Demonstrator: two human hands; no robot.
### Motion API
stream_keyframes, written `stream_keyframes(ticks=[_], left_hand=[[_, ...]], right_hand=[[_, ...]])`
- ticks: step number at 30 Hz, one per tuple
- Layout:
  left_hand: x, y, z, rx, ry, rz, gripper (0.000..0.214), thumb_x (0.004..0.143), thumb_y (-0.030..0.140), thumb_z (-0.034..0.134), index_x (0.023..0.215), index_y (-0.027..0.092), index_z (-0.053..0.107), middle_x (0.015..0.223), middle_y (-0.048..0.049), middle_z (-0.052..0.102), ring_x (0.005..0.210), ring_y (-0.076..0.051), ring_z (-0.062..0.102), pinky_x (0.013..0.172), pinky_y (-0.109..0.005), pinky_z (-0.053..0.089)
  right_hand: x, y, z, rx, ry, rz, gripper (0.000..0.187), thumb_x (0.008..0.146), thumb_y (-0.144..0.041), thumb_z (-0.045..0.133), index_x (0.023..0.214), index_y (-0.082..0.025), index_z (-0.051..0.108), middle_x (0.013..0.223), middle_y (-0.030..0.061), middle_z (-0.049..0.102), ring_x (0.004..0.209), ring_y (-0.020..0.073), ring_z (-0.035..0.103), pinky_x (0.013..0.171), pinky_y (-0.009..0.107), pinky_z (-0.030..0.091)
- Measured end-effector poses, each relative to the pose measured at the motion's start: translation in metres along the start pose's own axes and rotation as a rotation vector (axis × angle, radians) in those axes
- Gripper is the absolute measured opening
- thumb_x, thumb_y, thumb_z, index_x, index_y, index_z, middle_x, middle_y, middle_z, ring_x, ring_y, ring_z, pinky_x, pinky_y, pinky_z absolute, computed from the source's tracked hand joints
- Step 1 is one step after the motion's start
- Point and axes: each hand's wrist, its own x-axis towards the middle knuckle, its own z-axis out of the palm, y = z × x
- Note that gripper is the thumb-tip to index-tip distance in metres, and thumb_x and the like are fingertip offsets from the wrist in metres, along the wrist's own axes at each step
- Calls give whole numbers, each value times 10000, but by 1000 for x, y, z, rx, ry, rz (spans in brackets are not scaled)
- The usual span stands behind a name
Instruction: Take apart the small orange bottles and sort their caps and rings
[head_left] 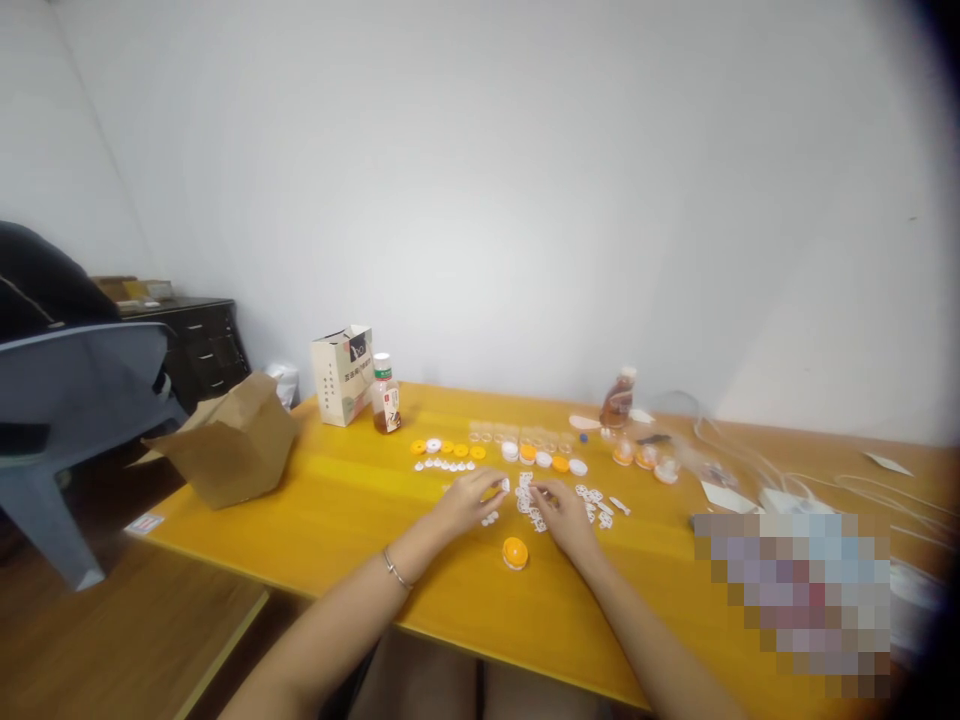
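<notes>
My two hands work near the middle of a yellow wooden table [341, 490]. My left hand [463, 503], with one metal bangle [396, 568] on its wrist, pinches narrowly on a small white plastic piece [504, 485]. My right hand [566, 520] is narrowed too, its fingertips [544, 495] at a loose heap of white plastic pieces [534, 508]; I cannot tell whether they hold one. One orange-and-white cap [514, 552] sits just below my hands, with room between it and the table's near edge. Ahead lie two rows of five orange and white caps [450, 448] [544, 458]. Beyond stand two bottles [386, 395] [619, 397]; a printed paper bag [343, 375] stands by the first. Their writing is too small to read.
</notes>
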Motion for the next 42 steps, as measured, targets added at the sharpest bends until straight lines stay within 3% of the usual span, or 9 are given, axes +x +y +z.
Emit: stream_keyframes(ticks=[5, 15, 20, 28, 35, 39, 42], left_hand=[[1, 1, 0, -13, -22, -10, 178, 849, 238, 440, 975, 155, 534, 852, -58, 596, 798, -134, 570, 735, -243, 469], [0, 3, -1, -9, -57, -3, 191, 851, 216, 440, 1001, 153, 539, 862, -53, 593, 803, -129, 560, 741, -232, 456], [-1, 5, -1, 1, -97, 11, 250, 865, 194, 406, 1074, 159, 538, 906, -72, 592, 820, -134, 560, 756, -237, 455], [-3, 5, 2, -53, -193, 40, 238, 885, 228, 395, 1026, 161, 574, 873, -67, 611, 798, -130, 570, 734, -232, 463], [-3, 3, 6, -35, -166, -77, 240, 880, 291, 414, 973, 158, 591, 841, -55, 614, 776, -129, 568, 710, -228, 453], [-3, 4, 7, 72, -162, -213, 292, 861, 374, 437, 821, 147, 615, 731, -36, 604, 661, -124, 546, 630, -217, 429], [-3, 4, 8, 95, -186, -216, 282, 871, 327, 428, 760, 151, 619, 677, -24, 596, 623, -116, 529, 605, -204, 408]], right_hand=[[-1, 12, 11, -157, -9, -116, 246, 782, -349, 485, 825, -213, 685, 797, 77, 613, 764, 227, 552, 714, 376, 443], [1, 20, 10, -199, -21, -85, 239, 766, -273, 479, 862, -175, 675, 810, 88, 593, 775, 228, 550, 737, 382, 436], [0, 7, 7, -140, 23, -85, 242, 774, -317, 493, 903, -181, 647, 845, 83, 600, 810, 230, 553, 758, 387, 435], [-12, -35, -5, 169, -143, -131, 188, 813, -330, 461, 884, -214, 591, 877, 50, 642, 803, 190, 592, 758, 338, 478], [-15, -43, -4, 277, -121, -131, 189, 786, -354, 510, 867, -229, 626, 851, 41, 671, 771, 199, 619, 758, 352, 502], [-14, -41, -4, 248, -132, -140, 203, 801, -362, 496, 866, -227, 633, 861, 51, 667, 792, 203, 614, 769, 358, 497], [-14, -42, -6, 241, -154, -140, 211, 803, -364, 494, 873, -229, 639, 875, 52, 663, 805, 202, 606, 775, 357, 494]])
